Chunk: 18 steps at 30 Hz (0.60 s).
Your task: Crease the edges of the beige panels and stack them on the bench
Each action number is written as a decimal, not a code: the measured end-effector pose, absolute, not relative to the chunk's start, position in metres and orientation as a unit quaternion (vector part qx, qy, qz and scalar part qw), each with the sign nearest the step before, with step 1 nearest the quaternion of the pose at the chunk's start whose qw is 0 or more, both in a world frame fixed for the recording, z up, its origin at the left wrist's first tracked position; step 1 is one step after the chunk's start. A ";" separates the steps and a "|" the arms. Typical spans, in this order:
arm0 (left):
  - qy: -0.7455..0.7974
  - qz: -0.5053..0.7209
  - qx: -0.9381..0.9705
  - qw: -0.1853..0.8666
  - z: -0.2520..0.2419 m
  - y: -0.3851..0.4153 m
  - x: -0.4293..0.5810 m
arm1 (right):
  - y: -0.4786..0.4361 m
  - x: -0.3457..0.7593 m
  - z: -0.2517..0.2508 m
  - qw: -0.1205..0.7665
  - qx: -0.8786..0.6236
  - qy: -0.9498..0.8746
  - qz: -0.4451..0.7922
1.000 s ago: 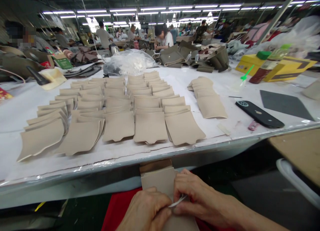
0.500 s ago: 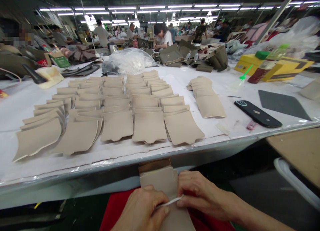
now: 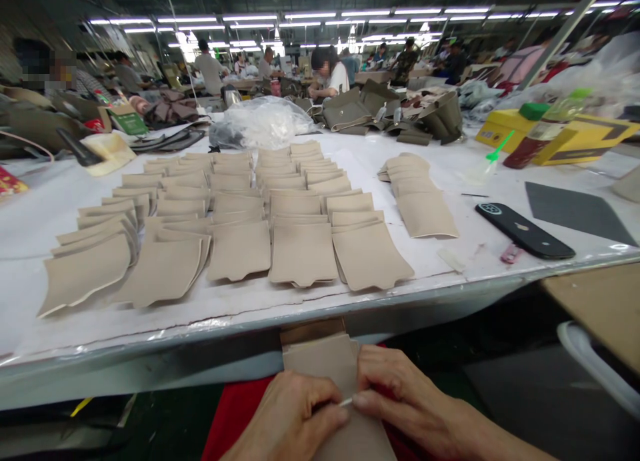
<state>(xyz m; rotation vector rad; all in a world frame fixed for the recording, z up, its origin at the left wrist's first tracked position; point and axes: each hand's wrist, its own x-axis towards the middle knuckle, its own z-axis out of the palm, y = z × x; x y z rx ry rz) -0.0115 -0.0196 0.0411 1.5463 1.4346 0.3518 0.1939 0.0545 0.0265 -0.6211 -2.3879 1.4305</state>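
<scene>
Low in the head view, my left hand [image 3: 300,411] and my right hand [image 3: 400,398] are closed in pinches close together, thumbs nearly meeting. Between the thumbs shows a short bit of a thin pale edge [image 3: 346,402], seemingly that of a beige leather-like panel; the fingers hide most of it. Beneath the hands, over red cloth at my lap, lie beige panels [image 3: 327,358] on a brown board [image 3: 313,329]. On the table in front, beige panels [image 3: 303,251] lie overlapped in several rows. A smaller overlapped row of beige panels [image 3: 427,211] sits to their right.
The white table's front edge [image 3: 200,334] runs just beyond my hands. At right lie a black phone [image 3: 525,231], a dark grey sheet [image 3: 580,211], a bottle [image 3: 543,131] and a yellow box [image 3: 575,141]. Clear plastic [image 3: 260,121] and dark bags [image 3: 350,108] lie behind. People work farther back.
My hands have come closer together, so less of the pale edge shows between the thumbs. The view has shifted slightly, and the table's things appear a little farther right.
</scene>
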 end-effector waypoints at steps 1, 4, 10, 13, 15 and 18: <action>0.595 0.139 0.624 0.487 0.042 -0.022 -0.017 | 0.055 0.196 0.027 0.151 -0.217 -0.825 0.500; 0.614 0.124 0.595 0.503 0.041 -0.030 -0.029 | 0.057 0.200 0.029 0.136 -0.226 -0.822 0.504; 0.637 0.113 0.582 0.494 0.041 -0.034 -0.024 | 0.050 0.187 0.034 0.026 -0.205 -0.867 0.453; 0.627 0.130 0.593 0.487 0.044 -0.034 -0.021 | 0.046 0.178 0.033 0.036 -0.182 -0.883 0.430; 0.617 0.146 0.603 0.484 0.043 -0.037 -0.023 | 0.045 0.177 0.030 0.050 -0.186 -0.886 0.423; 0.599 0.161 0.615 0.486 0.035 -0.043 -0.031 | 0.046 0.181 0.028 0.043 -0.183 -0.882 0.433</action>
